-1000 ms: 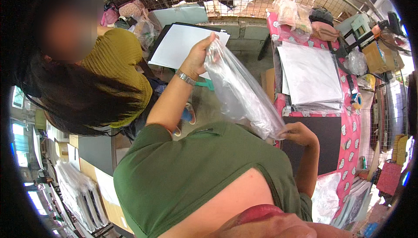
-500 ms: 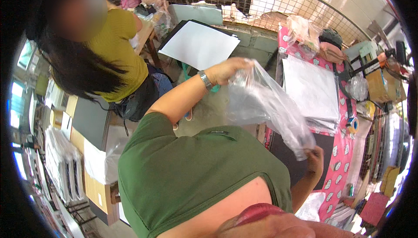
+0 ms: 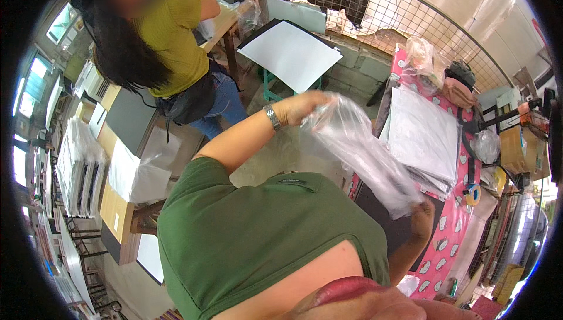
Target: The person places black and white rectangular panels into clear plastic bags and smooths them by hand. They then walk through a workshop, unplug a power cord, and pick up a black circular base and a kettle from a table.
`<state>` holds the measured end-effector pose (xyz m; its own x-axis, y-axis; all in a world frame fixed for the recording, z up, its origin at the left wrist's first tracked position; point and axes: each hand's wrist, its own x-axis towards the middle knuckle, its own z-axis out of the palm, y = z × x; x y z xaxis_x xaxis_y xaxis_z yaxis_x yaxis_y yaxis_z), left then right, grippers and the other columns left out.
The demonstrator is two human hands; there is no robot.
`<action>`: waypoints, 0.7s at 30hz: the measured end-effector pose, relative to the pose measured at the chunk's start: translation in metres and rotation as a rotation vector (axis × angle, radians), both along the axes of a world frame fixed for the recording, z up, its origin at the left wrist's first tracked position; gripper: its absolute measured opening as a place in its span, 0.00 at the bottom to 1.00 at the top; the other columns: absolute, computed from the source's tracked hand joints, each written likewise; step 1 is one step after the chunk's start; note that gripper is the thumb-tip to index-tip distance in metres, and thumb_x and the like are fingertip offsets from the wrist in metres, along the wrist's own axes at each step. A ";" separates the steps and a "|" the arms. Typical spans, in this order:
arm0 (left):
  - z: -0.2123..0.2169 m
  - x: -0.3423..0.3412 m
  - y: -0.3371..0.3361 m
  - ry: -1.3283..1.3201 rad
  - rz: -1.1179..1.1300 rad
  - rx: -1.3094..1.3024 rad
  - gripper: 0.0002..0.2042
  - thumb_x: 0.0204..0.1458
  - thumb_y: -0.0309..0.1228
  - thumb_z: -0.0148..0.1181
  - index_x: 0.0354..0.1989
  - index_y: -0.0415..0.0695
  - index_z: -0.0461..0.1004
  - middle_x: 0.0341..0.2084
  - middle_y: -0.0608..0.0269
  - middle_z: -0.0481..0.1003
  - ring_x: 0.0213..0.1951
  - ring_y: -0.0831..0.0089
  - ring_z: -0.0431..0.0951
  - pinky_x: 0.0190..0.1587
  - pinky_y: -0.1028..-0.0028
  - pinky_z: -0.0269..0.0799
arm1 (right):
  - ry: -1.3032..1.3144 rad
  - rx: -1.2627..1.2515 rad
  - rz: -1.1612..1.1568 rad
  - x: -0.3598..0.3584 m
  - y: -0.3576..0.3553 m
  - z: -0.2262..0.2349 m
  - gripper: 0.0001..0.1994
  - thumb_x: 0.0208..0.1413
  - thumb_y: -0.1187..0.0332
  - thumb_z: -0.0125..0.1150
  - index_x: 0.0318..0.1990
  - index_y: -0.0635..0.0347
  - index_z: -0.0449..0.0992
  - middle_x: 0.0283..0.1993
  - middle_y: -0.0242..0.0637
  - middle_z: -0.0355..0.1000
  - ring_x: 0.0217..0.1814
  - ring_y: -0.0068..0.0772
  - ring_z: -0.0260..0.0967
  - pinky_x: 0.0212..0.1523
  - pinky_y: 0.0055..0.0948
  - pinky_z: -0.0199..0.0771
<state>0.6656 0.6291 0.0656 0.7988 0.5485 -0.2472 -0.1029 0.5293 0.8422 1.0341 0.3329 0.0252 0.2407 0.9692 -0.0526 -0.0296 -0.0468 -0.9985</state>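
Note:
A long clear plastic bag (image 3: 363,156) is stretched slantwise between both my hands. My left hand (image 3: 302,108), with a metal watch at the wrist, grips its upper end in front of me. My right hand (image 3: 421,217) holds the bag's lower end, and the plastic partly hides it. That hand is just above a black board (image 3: 384,226) lying on the pink patterned table (image 3: 448,244). A stack of white sheets wrapped in plastic (image 3: 422,135) lies on the table just beyond the bag.
A person in a yellow-green top (image 3: 170,38) stands at the left, reaching over a wooden table. A white sheet on a black board (image 3: 290,53) leans ahead. A tape roll (image 3: 472,194), bags and boxes crowd the right side. Wire mesh fencing runs behind.
My left hand has come lower and closer with the bag's top end. The bag now hangs flatter between my hands. The view has swung, so the other person sits higher and further left.

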 end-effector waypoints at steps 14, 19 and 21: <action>0.002 -0.019 -0.009 -0.233 0.179 -0.075 0.10 0.50 0.35 0.53 0.32 0.40 0.72 0.24 0.63 0.73 0.17 0.77 0.68 0.18 0.81 0.62 | -0.136 -0.257 0.315 -0.004 0.005 -0.023 0.09 0.46 0.73 0.55 0.37 0.64 0.74 0.34 0.31 0.71 0.37 0.23 0.66 0.38 0.25 0.66; 0.016 -0.003 -0.074 0.353 -0.619 0.711 0.15 0.49 0.38 0.55 0.37 0.38 0.71 0.27 0.70 0.72 0.32 0.80 0.67 0.36 0.77 0.64 | 0.578 0.506 -0.733 -0.023 0.028 0.024 0.10 0.40 0.75 0.53 0.34 0.68 0.74 0.33 0.32 0.71 0.37 0.26 0.67 0.40 0.25 0.65; -0.002 -0.002 -0.070 0.374 -0.753 0.720 0.15 0.48 0.37 0.56 0.38 0.38 0.71 0.26 0.70 0.72 0.31 0.80 0.67 0.36 0.77 0.63 | 0.355 0.463 -0.758 -0.014 0.031 0.016 0.12 0.39 0.75 0.54 0.36 0.68 0.74 0.34 0.33 0.71 0.38 0.27 0.68 0.41 0.26 0.66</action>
<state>0.6639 0.5589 0.0637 0.9301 0.0660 -0.3612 0.3649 -0.2769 0.8889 1.0198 0.3635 0.0414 0.8567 0.5048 0.1063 -0.1942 0.5066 -0.8400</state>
